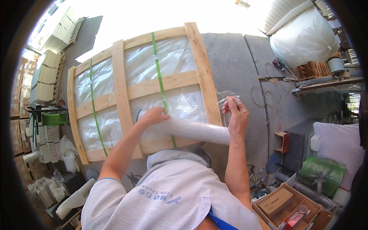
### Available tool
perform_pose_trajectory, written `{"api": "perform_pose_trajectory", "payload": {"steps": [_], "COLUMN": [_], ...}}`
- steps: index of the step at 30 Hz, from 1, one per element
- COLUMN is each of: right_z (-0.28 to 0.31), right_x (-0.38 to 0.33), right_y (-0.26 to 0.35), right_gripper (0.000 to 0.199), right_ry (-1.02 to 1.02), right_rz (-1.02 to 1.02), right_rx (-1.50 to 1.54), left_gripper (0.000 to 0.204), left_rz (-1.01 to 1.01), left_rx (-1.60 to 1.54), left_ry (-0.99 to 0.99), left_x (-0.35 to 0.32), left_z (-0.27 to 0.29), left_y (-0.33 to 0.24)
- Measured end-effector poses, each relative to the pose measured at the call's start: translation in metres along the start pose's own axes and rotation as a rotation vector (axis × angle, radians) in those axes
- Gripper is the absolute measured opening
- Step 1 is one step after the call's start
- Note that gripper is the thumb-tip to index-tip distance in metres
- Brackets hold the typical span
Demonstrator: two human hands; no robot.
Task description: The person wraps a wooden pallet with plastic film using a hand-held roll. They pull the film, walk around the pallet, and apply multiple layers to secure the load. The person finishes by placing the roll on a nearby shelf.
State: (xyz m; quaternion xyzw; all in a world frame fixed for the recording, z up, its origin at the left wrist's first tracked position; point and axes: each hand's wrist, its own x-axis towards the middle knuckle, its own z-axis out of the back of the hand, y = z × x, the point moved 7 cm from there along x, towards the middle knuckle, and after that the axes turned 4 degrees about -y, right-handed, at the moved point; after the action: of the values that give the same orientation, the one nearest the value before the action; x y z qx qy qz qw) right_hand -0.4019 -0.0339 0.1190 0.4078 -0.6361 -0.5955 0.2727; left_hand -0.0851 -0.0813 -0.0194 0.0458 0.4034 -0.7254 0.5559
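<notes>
A long roll of clear plastic stretch film [199, 130] lies across in front of my body, over the near side of a wooden crate [122, 76]. My left hand [155, 115] is closed over the roll near its left end, the thumb and fingers partly hidden. Above the roll's right end, my right hand [237, 111] pinches a crumpled, loose bit of clear film [226, 97]. The crate's slats frame something wrapped in shiny plastic, and green straps [158, 65] run over it.
Stacked pale slabs [48, 71] stand at the left, near a green strap reel [54, 119]. Cables [268, 99] trail over the grey floor at right. A wooden tray [280, 203] with boxes sits at lower right, below another green strap reel [322, 174]. A plastic-wrapped bundle [304, 38] stands far right.
</notes>
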Motion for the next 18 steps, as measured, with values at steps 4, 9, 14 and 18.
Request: {"api": "perform_pose_trajectory", "payload": {"steps": [4,9,14,18], "right_z": [0.002,0.007,0.003,-0.001], "right_x": [-0.01,-0.019,-0.028,-0.036], "right_y": [0.003,0.013,0.022,0.024], "right_gripper": [0.016,0.017,0.017,0.015], "right_ry": [-0.005,-0.017,-0.014,-0.015], "right_rz": [0.005,0.035,0.048,0.026], "right_rx": [0.011,0.051,0.059,0.078], "left_gripper": [0.033,0.023,0.024,0.028], "left_rz": [-0.142,-0.077,-0.115,-0.073], "left_rx": [-0.088,-0.934,-0.979,-0.823], "left_ry": [-0.077,-0.275,-0.187,-0.067], "left_x": [0.003,-0.02,-0.039,-0.032], "left_z": [0.011,0.066,0.062,0.032], "left_y": [-0.014,-0.007,-0.044,-0.073]}}
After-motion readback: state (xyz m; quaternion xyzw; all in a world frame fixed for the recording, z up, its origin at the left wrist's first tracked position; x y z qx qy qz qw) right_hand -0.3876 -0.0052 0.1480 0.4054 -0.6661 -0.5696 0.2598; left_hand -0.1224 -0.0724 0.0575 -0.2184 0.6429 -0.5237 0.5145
